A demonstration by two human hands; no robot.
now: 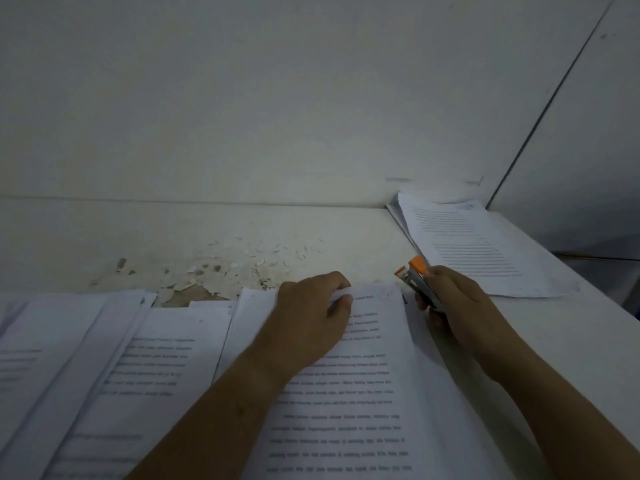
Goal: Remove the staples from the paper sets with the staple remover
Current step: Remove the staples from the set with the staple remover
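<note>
**Staple removal under way at a paper-strewn desk**

A left hand (311,313) pinches the top edge of a white printed paper set (363,393) on a worn white table (311,226); the right hand (457,299) grips an orange-and-steel staple remover (415,277) just off the set's top right corner. No staple shows, so this set's progress is unclear. More printed sheets (104,358) lie at left, another stack (478,247) far right.

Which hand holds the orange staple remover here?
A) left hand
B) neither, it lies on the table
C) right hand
C: the right hand grips the orange staple remover, while the left hand pinches the top edge of the paper set.
</note>
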